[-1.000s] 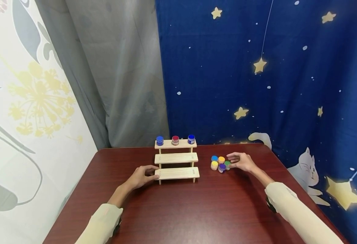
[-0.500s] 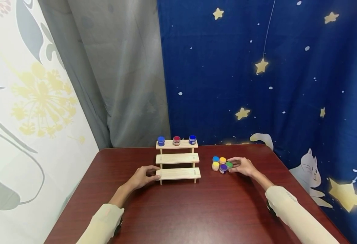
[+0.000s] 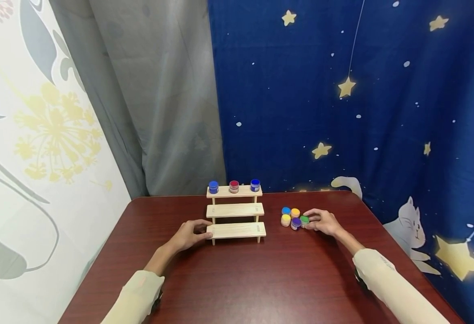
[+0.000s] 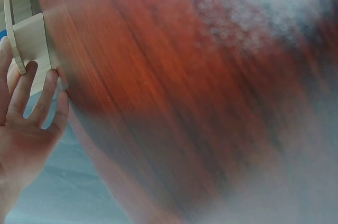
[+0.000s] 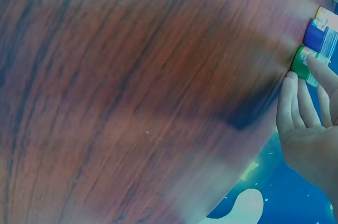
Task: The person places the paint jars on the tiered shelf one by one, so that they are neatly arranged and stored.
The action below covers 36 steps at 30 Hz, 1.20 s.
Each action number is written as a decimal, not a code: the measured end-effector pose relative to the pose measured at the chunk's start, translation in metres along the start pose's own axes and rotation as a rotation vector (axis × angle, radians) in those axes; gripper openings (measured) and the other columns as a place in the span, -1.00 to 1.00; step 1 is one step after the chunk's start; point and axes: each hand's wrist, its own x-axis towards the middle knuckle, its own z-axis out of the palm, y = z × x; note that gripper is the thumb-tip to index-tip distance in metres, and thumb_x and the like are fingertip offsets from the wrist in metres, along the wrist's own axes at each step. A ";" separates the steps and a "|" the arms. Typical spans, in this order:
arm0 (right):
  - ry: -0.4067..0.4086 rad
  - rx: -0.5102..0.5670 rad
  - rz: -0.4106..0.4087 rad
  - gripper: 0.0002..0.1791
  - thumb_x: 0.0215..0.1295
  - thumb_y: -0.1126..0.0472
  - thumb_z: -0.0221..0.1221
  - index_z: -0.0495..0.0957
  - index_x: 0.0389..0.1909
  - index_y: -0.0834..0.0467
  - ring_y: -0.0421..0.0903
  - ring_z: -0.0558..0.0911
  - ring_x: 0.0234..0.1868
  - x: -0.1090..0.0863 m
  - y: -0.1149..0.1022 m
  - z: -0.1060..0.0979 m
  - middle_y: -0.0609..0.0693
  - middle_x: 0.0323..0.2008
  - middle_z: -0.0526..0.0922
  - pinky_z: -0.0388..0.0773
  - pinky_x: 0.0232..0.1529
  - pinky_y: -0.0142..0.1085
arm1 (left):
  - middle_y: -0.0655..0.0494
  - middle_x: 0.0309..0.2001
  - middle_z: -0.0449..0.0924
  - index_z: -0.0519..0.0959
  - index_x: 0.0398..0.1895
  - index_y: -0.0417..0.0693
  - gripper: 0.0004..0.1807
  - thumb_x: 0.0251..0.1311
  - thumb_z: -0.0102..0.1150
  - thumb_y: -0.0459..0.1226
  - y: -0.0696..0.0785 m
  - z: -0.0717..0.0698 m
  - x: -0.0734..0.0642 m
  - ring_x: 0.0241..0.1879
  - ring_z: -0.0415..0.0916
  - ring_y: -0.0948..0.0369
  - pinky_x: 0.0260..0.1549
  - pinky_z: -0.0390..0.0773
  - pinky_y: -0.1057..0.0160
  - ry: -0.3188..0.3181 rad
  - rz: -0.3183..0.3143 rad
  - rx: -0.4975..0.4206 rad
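Observation:
A three-tier wooden display stand [image 3: 236, 230] sits on the table. My left hand [image 3: 187, 235] grips the left end of its lowest tier, thumb in front and fingers at the side; in the left wrist view the hand [image 4: 26, 139] meets the board's end. To the right, my right hand [image 3: 323, 222] pinches a green paint jar [image 3: 304, 221] between thumb and fingers. That green jar [image 5: 301, 64] also shows in the right wrist view. Against it stand a purple jar [image 3: 296, 223], a yellow jar [image 3: 286, 220], an orange jar [image 3: 295, 213] and a blue jar [image 3: 286, 211].
On the top tier stand a blue jar [image 3: 213, 187], a red jar [image 3: 234, 186] and a dark blue jar [image 3: 255, 185]. The brown table [image 3: 237, 279] ends at the back against a grey curtain [image 3: 172, 112] and a starry blue curtain [image 3: 277, 112].
My right hand has come down around the green jar, thumb and fingers closing on its sides. The left hand stays at the stand. The head view has shifted slightly.

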 end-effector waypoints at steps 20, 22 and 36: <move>0.003 0.005 -0.035 -0.57 0.16 0.41 0.48 0.65 0.06 0.36 0.08 0.76 -0.11 -0.006 -0.007 -0.006 0.32 -0.11 0.76 0.69 -0.36 -0.26 | -0.02 0.00 0.75 0.70 0.13 -0.06 -0.62 0.28 0.46 -0.18 0.000 -0.003 0.001 0.03 0.69 0.06 0.01 0.66 0.01 -0.004 -0.009 -0.006; -0.001 -0.006 -0.049 -0.57 0.17 0.41 0.48 0.64 0.06 0.36 0.09 0.76 -0.11 -0.006 -0.008 -0.008 0.32 -0.10 0.76 0.69 -0.35 -0.24 | -0.03 0.01 0.75 0.70 0.13 -0.05 -0.61 0.28 0.46 -0.17 -0.001 -0.003 0.001 0.04 0.69 0.06 0.02 0.65 -0.01 -0.004 -0.007 -0.006; -0.012 -0.035 -0.080 -0.57 0.20 0.39 0.47 0.64 0.08 0.36 0.10 0.75 -0.08 -0.004 -0.025 -0.020 0.32 -0.08 0.75 0.71 -0.30 -0.18 | -0.01 -0.01 0.75 0.69 0.13 -0.06 -0.61 0.28 0.46 -0.17 0.000 -0.003 -0.001 0.02 0.69 0.07 0.01 0.65 0.00 -0.010 0.002 -0.014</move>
